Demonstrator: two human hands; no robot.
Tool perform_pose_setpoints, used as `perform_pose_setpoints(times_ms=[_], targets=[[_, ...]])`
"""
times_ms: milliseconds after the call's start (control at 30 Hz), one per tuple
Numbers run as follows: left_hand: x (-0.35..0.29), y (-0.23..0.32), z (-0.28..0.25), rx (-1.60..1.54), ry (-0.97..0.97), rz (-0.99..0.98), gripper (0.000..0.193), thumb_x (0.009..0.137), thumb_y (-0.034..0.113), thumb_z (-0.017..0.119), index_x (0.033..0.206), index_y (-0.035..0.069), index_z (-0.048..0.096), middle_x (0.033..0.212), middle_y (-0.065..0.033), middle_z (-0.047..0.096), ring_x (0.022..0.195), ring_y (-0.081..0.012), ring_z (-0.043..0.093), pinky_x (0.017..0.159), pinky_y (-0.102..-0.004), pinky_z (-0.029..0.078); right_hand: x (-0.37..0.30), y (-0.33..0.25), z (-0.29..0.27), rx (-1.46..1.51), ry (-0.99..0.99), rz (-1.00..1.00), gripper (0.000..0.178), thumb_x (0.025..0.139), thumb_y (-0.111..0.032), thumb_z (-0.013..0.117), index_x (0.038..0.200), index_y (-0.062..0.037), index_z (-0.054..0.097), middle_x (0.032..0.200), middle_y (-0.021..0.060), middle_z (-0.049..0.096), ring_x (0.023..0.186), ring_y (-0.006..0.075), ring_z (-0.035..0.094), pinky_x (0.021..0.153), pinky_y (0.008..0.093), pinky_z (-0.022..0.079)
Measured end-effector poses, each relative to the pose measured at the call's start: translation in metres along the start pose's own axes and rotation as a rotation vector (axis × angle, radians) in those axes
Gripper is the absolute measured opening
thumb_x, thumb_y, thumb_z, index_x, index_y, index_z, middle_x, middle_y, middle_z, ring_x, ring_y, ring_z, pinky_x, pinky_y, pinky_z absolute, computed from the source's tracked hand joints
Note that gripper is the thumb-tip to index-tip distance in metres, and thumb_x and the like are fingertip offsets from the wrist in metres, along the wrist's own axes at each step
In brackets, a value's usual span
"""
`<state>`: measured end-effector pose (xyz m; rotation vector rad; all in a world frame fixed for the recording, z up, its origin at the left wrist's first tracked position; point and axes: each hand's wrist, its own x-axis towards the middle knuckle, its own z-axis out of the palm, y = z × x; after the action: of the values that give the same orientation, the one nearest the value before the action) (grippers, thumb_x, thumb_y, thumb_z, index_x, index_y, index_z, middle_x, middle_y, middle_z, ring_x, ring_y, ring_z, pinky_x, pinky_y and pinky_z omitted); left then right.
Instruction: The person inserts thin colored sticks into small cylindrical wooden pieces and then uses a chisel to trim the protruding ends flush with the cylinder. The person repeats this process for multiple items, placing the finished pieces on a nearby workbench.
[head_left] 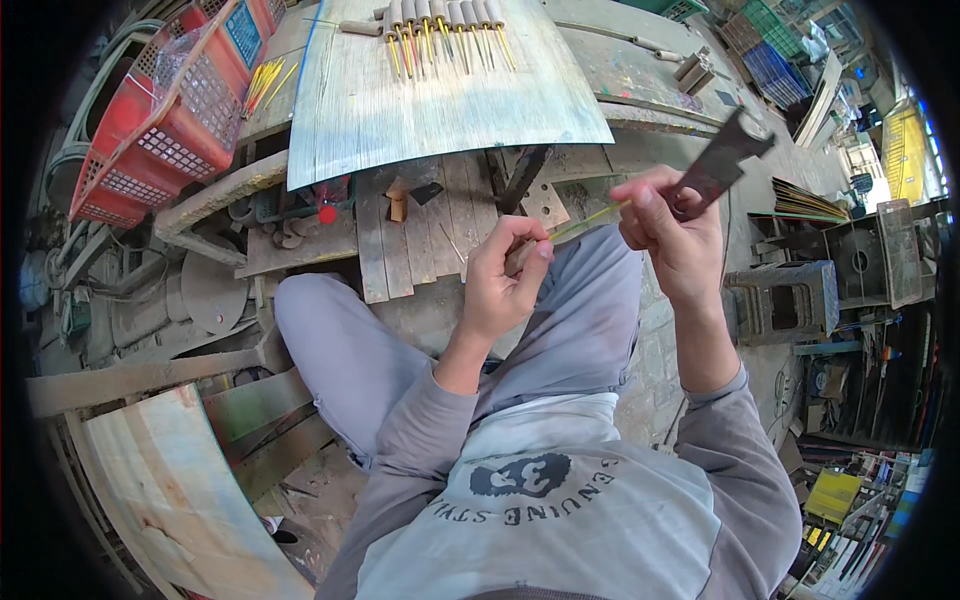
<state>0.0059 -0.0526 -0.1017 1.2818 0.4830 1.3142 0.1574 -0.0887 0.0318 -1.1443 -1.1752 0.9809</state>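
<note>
My left hand (507, 275) is closed around a pale brown cylinder (517, 261), mostly hidden by the fingers. From it a thin yellowish-green stick (590, 221) runs up to my right hand (675, 228), whose thumb and forefinger pinch its far end. The same right hand grips a dark, flat metal tool (722, 165) with a notched edge, slightly blurred and pointing up to the right. Both hands are above my lap. Ahead, on a pale board (440, 115), lies a row of similar cylinders with thin yellow sticks (440, 25).
A red plastic basket (180, 125) stands at the left, with loose yellow sticks (268, 82) beside it. Below the board is a low slatted wooden bench (400, 245). At the right are a worn stool (783, 303) and a stack of thin sheets (805, 200).
</note>
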Motion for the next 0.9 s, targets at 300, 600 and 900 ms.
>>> perform_pose_setpoints(times_ms=[300,600,900], targets=[[0.006,0.001,-0.015,0.137,0.054,-0.017,0.008,0.086,0.006,0.061,0.089,0.002,0.056,0.069,0.0028,0.053,0.056,-0.0014,0.038,0.05,-0.0184,0.031,-0.001,-0.007,-0.046,-0.042,0.019,0.243,0.036,0.101,-0.035,0.041,0.101,-0.0029,0.056,0.069,-0.0069,0.034,0.053,0.0019,0.025,0.043,0.0186,0.021],[0.008,0.008,-0.02,0.19,0.031,-0.033,0.009,0.087,0.008,0.062,0.09,0.002,0.056,0.07,0.0041,0.053,0.057,-0.0009,0.039,0.05,-0.0175,0.031,-0.014,-0.004,-0.057,-0.359,-0.023,-0.104,0.023,0.098,-0.029,0.051,0.095,-0.0064,0.05,0.061,-0.0046,0.036,0.048,0.003,0.031,0.041,0.0187,0.024],[0.008,0.012,-0.018,0.135,0.014,0.009,0.009,0.088,0.007,0.061,0.092,0.001,0.056,0.071,0.0031,0.053,0.058,-0.0005,0.039,0.051,-0.0163,0.031,-0.012,-0.017,-0.06,0.387,0.069,-0.12,0.013,0.092,-0.019,0.059,0.092,-0.0065,0.057,0.064,-0.0016,0.05,0.053,0.0044,0.044,0.041,0.0199,0.028]])
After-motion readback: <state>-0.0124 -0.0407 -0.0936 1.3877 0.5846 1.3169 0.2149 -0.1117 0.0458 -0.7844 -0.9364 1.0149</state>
